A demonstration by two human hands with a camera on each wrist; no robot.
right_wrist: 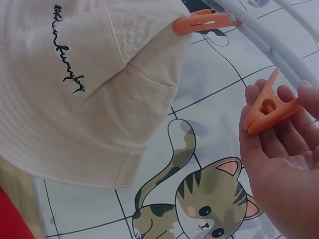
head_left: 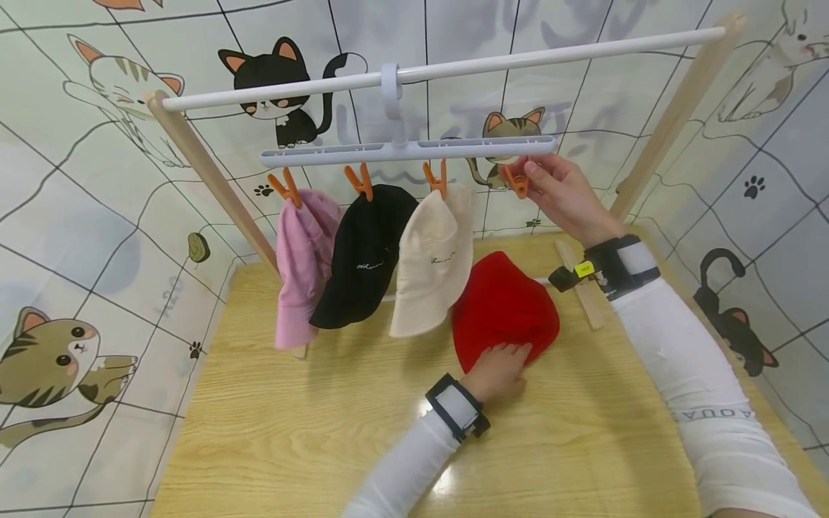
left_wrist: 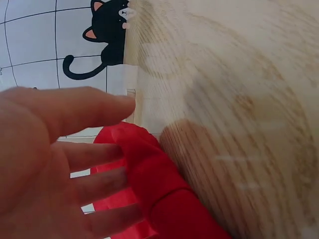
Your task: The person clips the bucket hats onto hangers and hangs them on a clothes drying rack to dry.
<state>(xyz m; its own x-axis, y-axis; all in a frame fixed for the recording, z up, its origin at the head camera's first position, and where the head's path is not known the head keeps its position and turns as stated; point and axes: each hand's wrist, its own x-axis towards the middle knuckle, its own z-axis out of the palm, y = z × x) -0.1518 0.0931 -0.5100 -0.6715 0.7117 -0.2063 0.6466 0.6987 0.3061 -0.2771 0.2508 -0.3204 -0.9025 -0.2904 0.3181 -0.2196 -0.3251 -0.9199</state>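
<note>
White sleeves covered both forearms nearest the camera, the right one printed with letters reading "AQUA" upside down, and each wrist wore a black strap with a white band. On the wooden table (head_left: 272, 432) the left hand (head_left: 497, 371) lay with straight fingers on the near edge of the red hat (head_left: 504, 306), pressing the cloth rather than gripping it; the left wrist view showed the fingers spread loosely over red fabric. That hat was plain, bright red and soft, slumped in a rounded heap on the tabletop just below and in front of the hanger bar (head_left: 408, 151), to the right of the hanging hats.

Beyond it, three hats hung from orange clips under the hanger bar: a pink hat (head_left: 301, 266) at the bar's left end, a black hat (head_left: 363, 255) beside it, and a cream hat (head_left: 430, 262) next along. Black and cream each carried a small line of cursive script, too fine to read surely. At the bar's right end the right hand (head_left: 563, 198) pinched the fourth orange clip (right_wrist: 269, 105) between thumb and fingers, its jaws appearing closed on nothing. A small yellow tag sat on the right wrist strap, its print illegible.

Farther back, the hanger bar hung by a hook from the white rail (head_left: 447, 68) across two slanted wooden posts, against a wall of cartoon cats.
</note>
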